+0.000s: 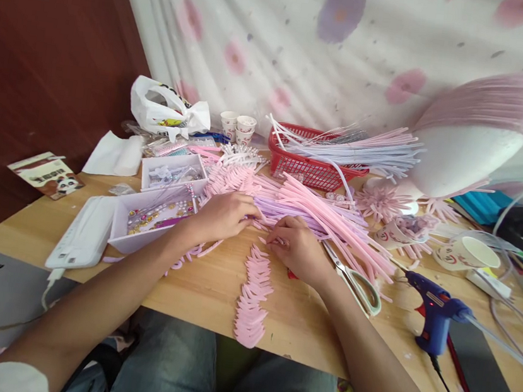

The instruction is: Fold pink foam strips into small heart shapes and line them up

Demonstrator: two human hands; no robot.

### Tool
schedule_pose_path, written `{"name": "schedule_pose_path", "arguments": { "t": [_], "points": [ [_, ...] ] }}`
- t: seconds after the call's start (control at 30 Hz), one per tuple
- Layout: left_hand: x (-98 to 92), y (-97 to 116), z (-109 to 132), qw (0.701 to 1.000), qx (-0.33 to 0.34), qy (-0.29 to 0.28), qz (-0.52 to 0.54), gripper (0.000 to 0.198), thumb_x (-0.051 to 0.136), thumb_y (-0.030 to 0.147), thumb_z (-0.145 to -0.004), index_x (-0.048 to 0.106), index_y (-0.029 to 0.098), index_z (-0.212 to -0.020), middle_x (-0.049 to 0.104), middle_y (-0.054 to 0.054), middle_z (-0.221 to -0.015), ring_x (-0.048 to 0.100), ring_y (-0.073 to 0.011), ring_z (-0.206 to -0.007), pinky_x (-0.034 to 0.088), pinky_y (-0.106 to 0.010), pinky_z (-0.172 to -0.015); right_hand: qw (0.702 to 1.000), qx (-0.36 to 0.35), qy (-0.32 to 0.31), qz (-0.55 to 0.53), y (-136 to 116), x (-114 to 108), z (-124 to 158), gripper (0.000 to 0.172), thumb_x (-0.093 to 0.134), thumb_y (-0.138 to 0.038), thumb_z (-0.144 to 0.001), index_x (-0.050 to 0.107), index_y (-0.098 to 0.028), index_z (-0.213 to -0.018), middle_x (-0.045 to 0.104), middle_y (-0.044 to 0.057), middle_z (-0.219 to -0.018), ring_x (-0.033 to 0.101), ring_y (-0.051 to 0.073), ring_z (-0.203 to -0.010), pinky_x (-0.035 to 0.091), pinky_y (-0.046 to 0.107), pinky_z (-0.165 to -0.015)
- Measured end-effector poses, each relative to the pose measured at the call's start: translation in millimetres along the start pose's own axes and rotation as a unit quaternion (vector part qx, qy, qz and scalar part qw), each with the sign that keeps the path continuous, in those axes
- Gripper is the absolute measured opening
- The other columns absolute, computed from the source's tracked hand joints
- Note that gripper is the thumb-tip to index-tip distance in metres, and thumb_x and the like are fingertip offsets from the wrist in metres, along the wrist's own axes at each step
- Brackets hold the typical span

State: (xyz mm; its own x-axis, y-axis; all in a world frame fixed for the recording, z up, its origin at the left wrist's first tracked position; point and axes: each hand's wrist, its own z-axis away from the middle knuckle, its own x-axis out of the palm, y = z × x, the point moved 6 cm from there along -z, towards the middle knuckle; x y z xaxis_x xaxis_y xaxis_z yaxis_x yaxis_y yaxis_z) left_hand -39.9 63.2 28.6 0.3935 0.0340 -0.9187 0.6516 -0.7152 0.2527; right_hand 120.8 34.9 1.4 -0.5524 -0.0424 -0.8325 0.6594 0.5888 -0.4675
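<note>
A column of short, bent pink pipe cleaner pieces (pixel 253 297) runs down the wooden table to its front edge. Just above its top end, my right hand (pixel 301 250) is curled in a pinch, with a bit of a pink pipe cleaner piece showing at the fingertips. To its left, my left hand (pixel 228 217) has its fingers drawn together at the near edge of the pipe cleaner pile; what they hold is hidden. Beyond both hands lie long pink pipe cleaners (pixel 330 214) and purple pipe cleaners (pixel 283 209). A heap of bent pink pieces (pixel 228 180) sits behind my left hand.
Scissors (pixel 359 287) and a blue glue gun (pixel 435 309) lie right, near a dark phone (pixel 487 376). White boxes of beads (pixel 125 240) and a white power bank (pixel 85 235) are left. Behind stand a red basket (pixel 312 172), paper cups (pixel 244 131) and a white head form (pixel 467 151).
</note>
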Motion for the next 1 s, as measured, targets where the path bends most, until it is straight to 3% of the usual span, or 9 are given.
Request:
{"name": "schedule_pose_path", "arguments": {
  "t": [0.17, 0.33, 0.57, 0.67, 0.83, 0.9, 1.0],
  "points": [
    [16.0, -1.9, 1.0, 0.994, -0.006, -0.056, -0.098, 0.015, 0.061, 0.023, -0.091, 0.076, 0.018, -0.091, 0.065, -0.007, -0.092, 0.061, -0.0214, -0.09, 0.046, -0.031, -0.075, 0.999, -0.026, -0.028, 0.036, -2.4, 2.9, -0.2, 0.011, 0.071, -0.014, -0.082, 0.078, -0.023, -0.084, 0.065, 0.008, -0.094, 0.054, 0.023, -0.09, 0.043, 0.038, -0.083],
    [25.4, -2.2, -0.4, 0.99, 0.008, -0.054, -0.131, 0.021, 0.053, 0.022, -0.096, 0.072, 0.016, -0.088, 0.063, -0.007, -0.094, 0.057, -0.0219, -0.093, 0.043, -0.03, -0.072, 0.997, -0.025, -0.057, 0.046, -1.5, 2.3, -0.4, 0.019, 0.069, -0.007, -0.08, 0.078, -0.023, -0.083, 0.066, 0.007, -0.092, 0.053, 0.022, -0.086, 0.043, 0.036, -0.08],
    [10.5, 5.3, -1.0, 0.995, -0.019, -0.014, -0.097, 0.018, 0.049, 0.019, -0.097, 0.067, 0.017, -0.093, 0.062, -0.007, -0.098, 0.056, -0.0216, -0.095, 0.043, -0.03, -0.075, 0.997, -0.049, -0.055, 0.012, -12.5, -1.9, 0.5, 0.024, 0.064, -0.004, -0.083, 0.079, -0.023, -0.089, 0.067, 0.007, -0.093, 0.055, 0.022, -0.089, 0.045, 0.036, -0.081],
    [7.1, 8.4, -0.4, 0.998, -0.012, 0.013, -0.068, 0.018, 0.047, 0.018, -0.098, 0.064, 0.016, -0.094, 0.064, -0.007, -0.093, 0.057, -0.0213, -0.093, 0.044, -0.03, -0.076, 0.998, -0.053, -0.018, 0.004, -16.1, -10.5, -0.8, 0.024, 0.059, -0.003, -0.084, 0.076, -0.02, -0.087, 0.068, 0.007, -0.089, 0.058, 0.022, -0.087, 0.046, 0.037, -0.08],
    [11.9, 13.9, -0.2, 0.997, -0.009, 0.053, 0.057, 0.015, 0.049, 0.019, -0.098, 0.063, 0.016, -0.095, 0.069, -0.006, -0.092, 0.063, -0.0189, -0.085, 0.047, -0.03, -0.077, 0.99, 0.009, 0.125, -0.064, -10.4, -34.2, 0.4, 0.013, 0.066, -0.021, -0.086, 0.068, -0.019, -0.099, 0.069, 0.006, -0.092, 0.063, 0.021, -0.084, 0.049, 0.036, -0.077],
    [15.0, 18.0, -0.3, 0.993, -0.007, 0.057, 0.102, 0.014, 0.051, 0.018, -0.097, 0.065, 0.016, -0.094, 0.071, -0.006, -0.094, 0.065, -0.0189, -0.086, 0.049, -0.03, -0.077, 0.988, 0.005, 0.125, -0.095, -10.8, -34.2, 0.6, 0.019, 0.07, -0.023, -0.083, 0.065, -0.02, -0.101, 0.07, 0.005, -0.093, 0.064, 0.02, -0.083, 0.051, 0.034, -0.076],
    [17.7, 23.9, 0.0, 0.987, 0.001, 0.06, 0.149, 0.013, 0.053, 0.016, -0.095, 0.066, 0.017, -0.095, 0.072, -0.006, -0.094, 0.067, -0.0185, -0.086, 0.05, -0.029, -0.078, 0.988, -0.02, 0.11, -0.106, -13.9, -30.7, 0.2, 0.006, 0.068, -0.018, -0.085, 0.066, -0.021, -0.089, 0.071, 0.002, -0.083, 0.064, 0.017, -0.075, 0.051, 0.032, -0.072]
  ]
}}
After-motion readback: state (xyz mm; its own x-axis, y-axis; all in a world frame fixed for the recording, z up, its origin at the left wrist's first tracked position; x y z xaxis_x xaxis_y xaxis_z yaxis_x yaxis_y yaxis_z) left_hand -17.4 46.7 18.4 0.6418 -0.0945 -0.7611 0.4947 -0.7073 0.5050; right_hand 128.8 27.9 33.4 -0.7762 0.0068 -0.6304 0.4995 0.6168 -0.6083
